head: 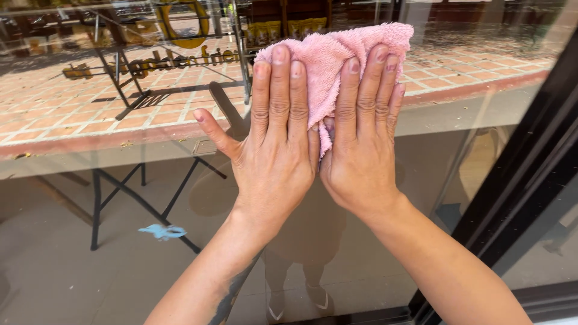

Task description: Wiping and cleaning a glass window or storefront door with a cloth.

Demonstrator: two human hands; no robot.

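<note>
— Pink cloth (337, 54), where was it?

— Flat against the glass (90, 198), under both hands. It stuck out above the fingertips and up to the right, long axis roughly level.

— And each grip?

— Left hand (277, 144) lay open, fingers straight and together, thumb out, pressing the cloth's left part. Right hand (361, 144) was just beside it, nearly touching, fingers flat on the right part. Neither pinched it.

— Which was nearer?

— Both were on it equally.

— Anything unclear?

— Palms hid the cloth's lower edge. Reflections muddled the pane; the black frame (530, 174) stood right, and a blue smudge (162, 232), perhaps tape, lay lower left.
</note>
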